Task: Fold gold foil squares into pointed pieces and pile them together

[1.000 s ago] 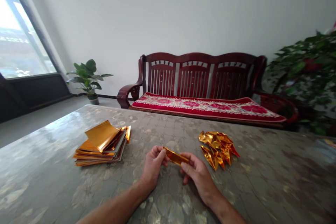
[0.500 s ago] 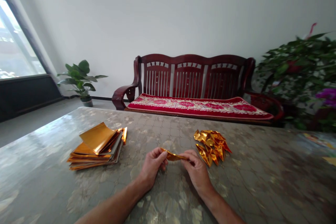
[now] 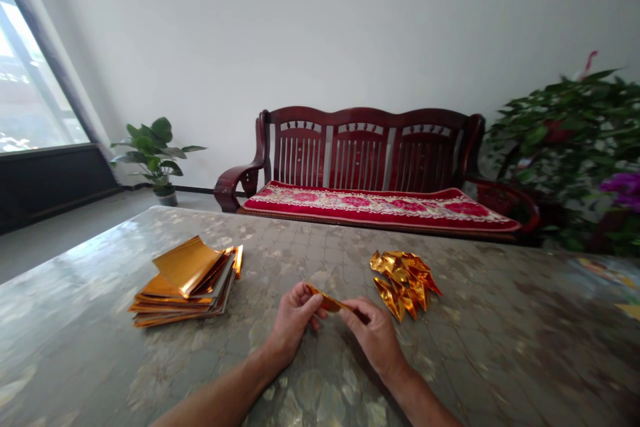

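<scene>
Between my two hands is a narrow folded piece of gold foil paper (image 3: 331,303), held just above the table. My left hand (image 3: 296,317) pinches its left end between thumb and fingers. At the other end, my right hand (image 3: 370,327) grips it with the thumb and index finger. A heap of folded gold foil pieces (image 3: 407,280) with pointed ends lies beyond my right hand. Off to the left sits a stack of flat gold foil sheets (image 3: 185,283), its top sheets askew.
The table (image 3: 280,253) has a patterned, glossy cover. Behind it stands a dark red wooden bench (image 3: 357,147) with a red floral cushion (image 3: 380,203). A potted plant (image 3: 155,153) is at the left; leafy plants (image 3: 570,147) are at the right. Clear plastic (image 3: 600,270) lies near the right edge.
My right hand has shifted slightly left and down, and its end of the folded foil paper now tilts lower. My left hand keeps its pinch. The view has tipped slightly upward.
</scene>
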{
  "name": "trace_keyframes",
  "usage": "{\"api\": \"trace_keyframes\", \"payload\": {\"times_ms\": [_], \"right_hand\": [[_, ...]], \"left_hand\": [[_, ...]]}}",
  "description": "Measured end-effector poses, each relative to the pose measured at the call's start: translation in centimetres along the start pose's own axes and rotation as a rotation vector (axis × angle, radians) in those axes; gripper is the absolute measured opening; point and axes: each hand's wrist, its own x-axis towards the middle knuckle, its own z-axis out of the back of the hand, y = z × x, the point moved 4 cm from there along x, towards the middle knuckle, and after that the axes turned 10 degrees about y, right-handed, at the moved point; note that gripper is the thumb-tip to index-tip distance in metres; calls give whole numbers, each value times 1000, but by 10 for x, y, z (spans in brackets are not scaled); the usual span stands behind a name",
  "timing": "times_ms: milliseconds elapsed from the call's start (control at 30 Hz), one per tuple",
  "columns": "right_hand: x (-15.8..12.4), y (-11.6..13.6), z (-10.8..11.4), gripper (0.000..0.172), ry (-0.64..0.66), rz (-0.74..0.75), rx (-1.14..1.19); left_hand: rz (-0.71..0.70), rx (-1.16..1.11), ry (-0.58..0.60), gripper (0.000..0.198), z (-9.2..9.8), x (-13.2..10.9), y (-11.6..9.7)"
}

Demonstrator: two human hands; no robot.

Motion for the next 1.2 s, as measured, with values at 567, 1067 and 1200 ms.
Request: {"api": "trace_keyframes", "payload": {"times_ms": [567, 1067, 1200], "right_hand": [[0, -4, 2, 21, -154, -21, -24], [0, -5, -8, 26, -72, -168, 285], [2, -5, -7, 22, -45, -132, 272]], "left_hand": [[41, 28, -22, 42, -2, -1, 5], [23, -3, -58, 47, -1, -2, 7], [29, -94, -36, 48, -3, -3, 8]]}}
